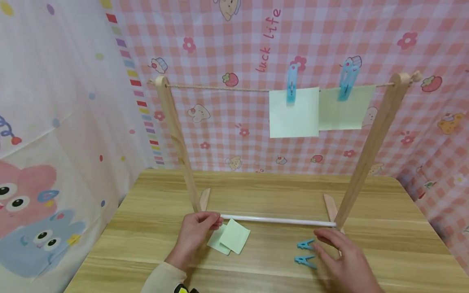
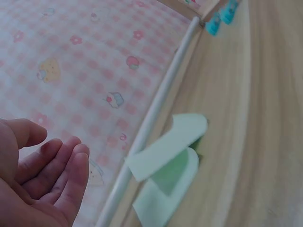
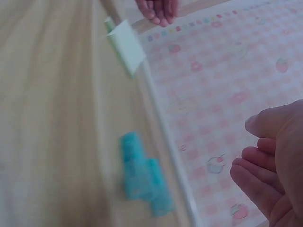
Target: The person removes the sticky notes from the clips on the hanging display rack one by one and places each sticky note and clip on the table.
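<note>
My left hand (image 1: 198, 232) hovers beside two pale green sticky notes (image 1: 236, 237), its fingers loosely bent and holding nothing. The notes overlap on the table, their ends curling up in the left wrist view. To the right, two blue clothespins (image 1: 305, 261) lie one in front of the other. Right beside them is my right hand (image 1: 346, 260), with relaxed fingers and nothing in its grasp; the right wrist view shows it apart from the clothespins (image 3: 134, 165). Two more notes (image 1: 294, 118) hang from a string (image 1: 220, 87), each under a blue clothespin (image 1: 291, 83).
A wooden frame stands on the table, with a left post (image 1: 176, 134) and a right post (image 1: 373, 146) holding the string. A white rod (image 1: 278, 220) joins the posts low down. Behind hangs a pink checked cloth (image 1: 205, 53); a white patterned cloth (image 1: 73, 114) is on the left.
</note>
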The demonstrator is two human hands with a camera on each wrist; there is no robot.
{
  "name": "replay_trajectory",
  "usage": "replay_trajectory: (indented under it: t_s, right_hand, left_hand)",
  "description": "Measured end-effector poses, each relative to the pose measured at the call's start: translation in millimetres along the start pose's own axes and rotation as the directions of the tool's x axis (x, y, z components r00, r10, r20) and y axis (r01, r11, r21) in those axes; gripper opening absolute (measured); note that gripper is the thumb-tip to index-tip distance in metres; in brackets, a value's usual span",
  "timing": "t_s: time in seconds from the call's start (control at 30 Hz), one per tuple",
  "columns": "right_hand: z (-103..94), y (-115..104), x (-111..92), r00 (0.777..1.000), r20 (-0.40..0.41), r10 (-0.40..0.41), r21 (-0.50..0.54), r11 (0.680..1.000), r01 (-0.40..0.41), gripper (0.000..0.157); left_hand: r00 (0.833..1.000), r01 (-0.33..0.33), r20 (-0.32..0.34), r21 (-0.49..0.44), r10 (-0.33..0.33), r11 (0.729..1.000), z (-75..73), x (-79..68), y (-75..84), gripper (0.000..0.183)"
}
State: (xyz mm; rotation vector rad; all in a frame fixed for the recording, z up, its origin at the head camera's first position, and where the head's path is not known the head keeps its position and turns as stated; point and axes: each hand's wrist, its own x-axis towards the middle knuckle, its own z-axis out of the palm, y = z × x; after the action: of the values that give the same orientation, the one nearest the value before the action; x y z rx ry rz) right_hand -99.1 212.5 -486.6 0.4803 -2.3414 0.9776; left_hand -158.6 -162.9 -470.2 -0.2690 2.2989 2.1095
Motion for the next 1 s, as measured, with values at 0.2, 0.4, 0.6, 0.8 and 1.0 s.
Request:
replay_trajectory:
  t_s: [0.2,0.4,0.6,0.8,1.0]
  right_hand:
    - [-12.0,-8,24,0.993,-0.054,-0.105,0.109,0.988,0.11,0.053]
    - [-25.8,-14,44,0.986,-0.047,-0.161,0.088,0.982,0.165,0.051]
    - [-35.3,-21,57,0.978,-0.038,-0.204,0.088,0.974,0.207,0.051]
    - [-44.5,-30,73,0.958,-0.047,-0.283,0.084,0.955,0.286,0.044]
    - [-55.0,-44,87,0.966,-0.017,-0.256,0.055,0.965,0.257,0.048]
  left_hand:
    - [0.999,-0.001,0.036,-0.031,0.002,1.0,2.5,0.4,11.8,0.024]
    - [0.998,-0.016,0.064,-0.071,0.02,0.997,6.1,1.1,20.1,0.023]
    - [0.997,-0.019,0.066,-0.097,0.025,0.995,10.4,2.2,30.4,0.021]
    - [0.995,-0.053,0.075,-0.114,0.062,0.992,14.6,1.6,45.5,0.021]
    - [0.991,-0.089,0.087,-0.121,0.1,0.989,17.6,0.1,60.3,0.021]
